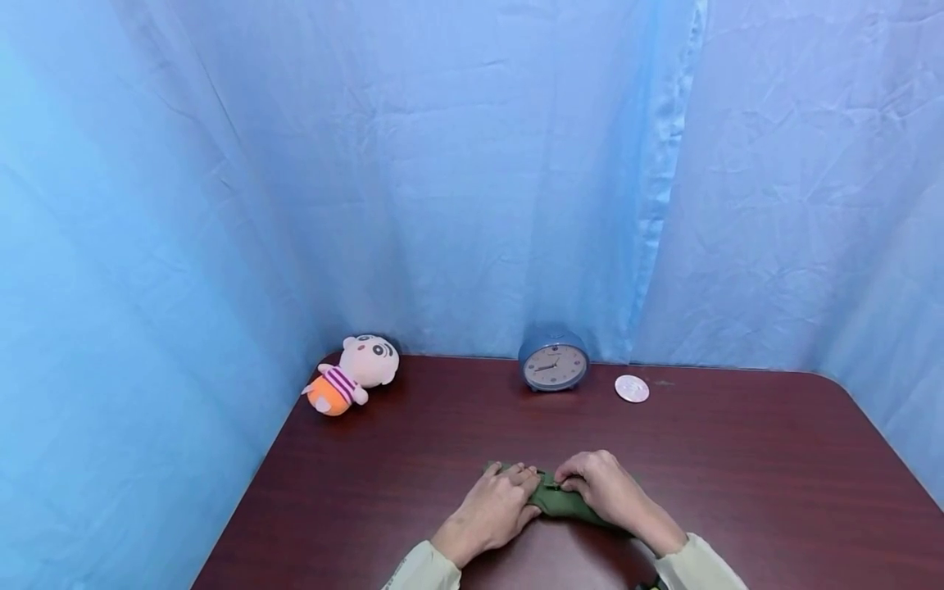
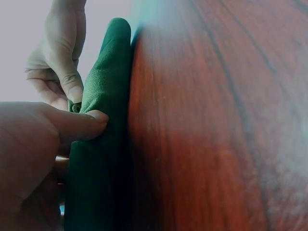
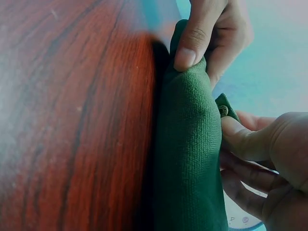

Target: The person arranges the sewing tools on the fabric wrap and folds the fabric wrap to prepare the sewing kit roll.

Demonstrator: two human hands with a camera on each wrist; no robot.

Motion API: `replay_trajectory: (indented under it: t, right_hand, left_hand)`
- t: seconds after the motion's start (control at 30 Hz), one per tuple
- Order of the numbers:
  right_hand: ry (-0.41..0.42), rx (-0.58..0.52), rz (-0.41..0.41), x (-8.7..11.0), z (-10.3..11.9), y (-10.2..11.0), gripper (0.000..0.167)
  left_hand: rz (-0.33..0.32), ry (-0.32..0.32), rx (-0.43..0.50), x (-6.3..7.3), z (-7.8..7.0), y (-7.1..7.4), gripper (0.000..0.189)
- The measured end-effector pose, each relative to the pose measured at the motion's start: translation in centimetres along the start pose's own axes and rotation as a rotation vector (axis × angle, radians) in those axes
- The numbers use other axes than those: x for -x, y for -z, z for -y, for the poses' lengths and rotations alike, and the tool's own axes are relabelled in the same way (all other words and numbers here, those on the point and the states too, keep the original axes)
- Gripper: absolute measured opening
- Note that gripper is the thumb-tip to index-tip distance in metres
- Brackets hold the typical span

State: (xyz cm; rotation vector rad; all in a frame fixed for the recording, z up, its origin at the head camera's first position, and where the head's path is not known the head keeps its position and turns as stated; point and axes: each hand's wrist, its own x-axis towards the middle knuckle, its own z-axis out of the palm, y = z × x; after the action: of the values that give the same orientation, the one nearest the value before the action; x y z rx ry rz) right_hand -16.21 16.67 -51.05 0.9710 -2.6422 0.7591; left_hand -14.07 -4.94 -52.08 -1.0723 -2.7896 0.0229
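A long, soft green cloth bundle (image 1: 569,503) lies on the table near its front, its woven surface plain in the right wrist view. My left hand (image 1: 496,506) holds its left part, thumb on the near side and fingers over the top and far side. With thumb and fingertips, my right hand (image 1: 606,490) pinches a small green tab (image 3: 228,105) at the bundle's upper edge. A round metal snap or button shows on that tab. What kind of article the bundle is, I cannot tell.
On the dark red-brown table (image 1: 774,459), a plush doll (image 1: 347,377) lies at the back left. A blue alarm clock (image 1: 555,362) stands at the back, beside a white round disc (image 1: 632,388). Blue curtains (image 1: 472,180) surround the table. Something dark and yellow (image 1: 651,584) peeks in near my right sleeve.
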Motion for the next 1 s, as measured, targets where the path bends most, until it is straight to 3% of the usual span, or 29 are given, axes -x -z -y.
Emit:
replay_trajectory:
  t: [0.43,0.7,0.83,1.0]
  right_hand:
    - [0.064,0.051,0.004,0.39,0.13,0.16,0.015]
    - [0.137,-0.041,-0.076,0.65,-0.51,-0.09,0.018]
    - [0.177,0.019,-0.064,0.63,-0.61,-0.16,0.020]
    - [0.298,0.140,-0.088,0.36,-0.54,-0.30,0.022]
  left_hand:
    - [0.000,-0.004,0.007,0.00,0.03,0.03,0.041]
    - [0.026,0.010,0.023,-0.02,-0.17,0.22,0.041]
    - [0.031,0.014,0.027,-0.06,-0.20,0.28,0.041]
    - [0.044,0.020,0.030,-0.19,-0.07,0.32,0.042]
